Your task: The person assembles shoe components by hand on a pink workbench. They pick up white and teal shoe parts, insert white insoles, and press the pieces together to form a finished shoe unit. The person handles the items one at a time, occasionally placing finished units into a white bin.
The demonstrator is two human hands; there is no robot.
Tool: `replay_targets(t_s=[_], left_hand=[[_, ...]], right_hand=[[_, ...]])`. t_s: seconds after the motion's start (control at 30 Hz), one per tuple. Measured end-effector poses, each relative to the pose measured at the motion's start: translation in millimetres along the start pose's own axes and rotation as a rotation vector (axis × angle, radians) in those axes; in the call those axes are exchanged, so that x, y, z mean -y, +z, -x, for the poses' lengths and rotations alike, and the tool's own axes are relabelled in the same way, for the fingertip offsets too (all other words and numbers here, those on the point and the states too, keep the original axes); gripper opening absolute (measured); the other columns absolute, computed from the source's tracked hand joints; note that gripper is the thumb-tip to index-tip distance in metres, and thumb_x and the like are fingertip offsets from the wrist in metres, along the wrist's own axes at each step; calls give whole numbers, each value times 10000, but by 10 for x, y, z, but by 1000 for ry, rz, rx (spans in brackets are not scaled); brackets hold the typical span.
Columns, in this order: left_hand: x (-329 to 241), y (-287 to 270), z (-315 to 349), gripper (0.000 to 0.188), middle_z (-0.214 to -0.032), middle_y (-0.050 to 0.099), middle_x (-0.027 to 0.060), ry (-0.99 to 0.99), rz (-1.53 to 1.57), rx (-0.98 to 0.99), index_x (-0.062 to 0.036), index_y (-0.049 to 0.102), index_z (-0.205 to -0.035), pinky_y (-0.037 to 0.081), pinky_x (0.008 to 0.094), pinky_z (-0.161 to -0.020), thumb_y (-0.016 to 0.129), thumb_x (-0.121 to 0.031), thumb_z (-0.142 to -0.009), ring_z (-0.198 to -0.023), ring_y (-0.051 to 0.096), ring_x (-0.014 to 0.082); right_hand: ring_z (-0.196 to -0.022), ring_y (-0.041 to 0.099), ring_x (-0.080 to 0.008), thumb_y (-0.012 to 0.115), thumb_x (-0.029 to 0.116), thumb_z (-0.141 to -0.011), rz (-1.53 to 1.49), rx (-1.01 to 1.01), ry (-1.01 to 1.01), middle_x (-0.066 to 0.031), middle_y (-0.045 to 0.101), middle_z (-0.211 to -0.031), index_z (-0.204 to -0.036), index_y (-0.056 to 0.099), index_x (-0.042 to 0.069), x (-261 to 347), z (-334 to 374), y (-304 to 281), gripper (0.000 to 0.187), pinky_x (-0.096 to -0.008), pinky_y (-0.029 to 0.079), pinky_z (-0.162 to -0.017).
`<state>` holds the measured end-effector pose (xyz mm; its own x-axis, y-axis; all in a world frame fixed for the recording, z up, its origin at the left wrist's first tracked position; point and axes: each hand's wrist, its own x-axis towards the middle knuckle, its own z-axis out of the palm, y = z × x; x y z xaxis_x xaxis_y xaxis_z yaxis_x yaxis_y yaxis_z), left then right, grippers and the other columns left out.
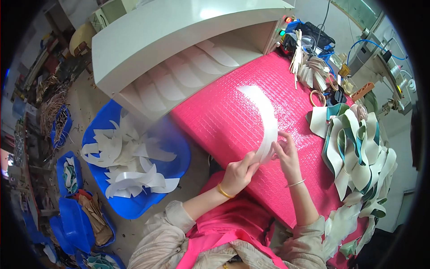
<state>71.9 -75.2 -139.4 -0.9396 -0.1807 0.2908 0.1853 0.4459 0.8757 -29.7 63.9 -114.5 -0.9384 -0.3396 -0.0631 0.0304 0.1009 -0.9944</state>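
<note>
A curved, glossy white strip (267, 117), maybe a cut shoe-part piece, stands up over the pink-covered table (224, 112) in front of me. My left hand (239, 175), with a gold bangle at the wrist, pinches its near end between thumb and fingers. My right hand (287, 158), wearing a silver bangle, has its bent fingers on the right edge of the same end. What the fingertips press on is partly hidden. Several similar white pieces (181, 76) lie in a row inside the slot of a white machine (179, 33) beyond the table.
Left of the table, a blue basin (136, 210) holds many loose white cut pieces (127, 157). Stacked white and green pieces (358, 148) cover the table's right side. Tied strips (313, 71), a tape roll (317, 98) and cables lie at the back right. More blue bins (74, 224) stand far left.
</note>
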Motion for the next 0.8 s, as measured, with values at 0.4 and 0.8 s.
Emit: replay_targets(t_s=[0.4,0.8], left_hand=[[163,249,-133,459,-807,589,250,-108,115,37,-38,362,-1185,477,440,-592,603,-84,-798,-788,593,388],[280,310,-164,529,-780,613,200,-121,202,83,-52,366,-1251,480,399,-626,601,-54,-777,-753,625,338]], right_hand=[[-662,589,-146,643,205,-796,367,99,181,-110,616,-752,-1017,502,-10,21,-192,-307,339,-286,463,-569],[-687,571,-154,583,207,-844,605,-74,84,-146,596,-746,-924,524,-43,-297,-130,-174,269,-324,447,-579]])
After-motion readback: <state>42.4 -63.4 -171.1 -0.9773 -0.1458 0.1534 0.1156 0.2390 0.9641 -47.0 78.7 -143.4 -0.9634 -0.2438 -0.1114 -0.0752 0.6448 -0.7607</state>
